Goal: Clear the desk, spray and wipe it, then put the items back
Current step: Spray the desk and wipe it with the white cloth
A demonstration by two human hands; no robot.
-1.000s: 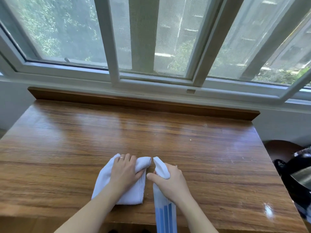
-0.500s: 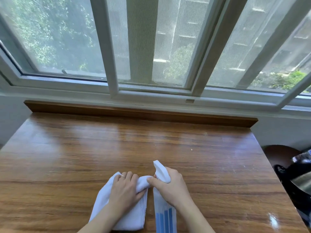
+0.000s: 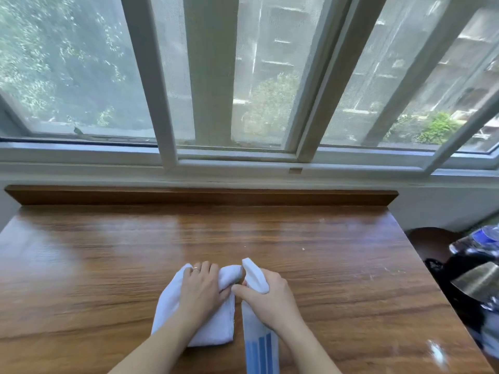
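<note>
A brown wooden desk [image 3: 108, 265] fills the lower view under a window. A folded white cloth [image 3: 216, 330] lies on it near the front edge. My left hand [image 3: 201, 288] rests on top of the cloth with its fingers curled over the far fold. Right beside it, my right hand [image 3: 270, 300] grips the neck of a white spray bottle [image 3: 256, 276] with blue stripes on its body. The bottle's nozzle points away from me, toward the window. My two hands nearly touch.
A low wooden ledge [image 3: 202, 197] runs along the desk's back edge below the window frame [image 3: 243, 160]. To the right of the desk stand dark items, a shiny metal object [image 3: 483, 282] and plastic bottles [image 3: 483, 236].
The view has tilted upward, so more window shows and the desk sits lower. My hands drew slightly closer together and stayed on the cloth and bottle.
</note>
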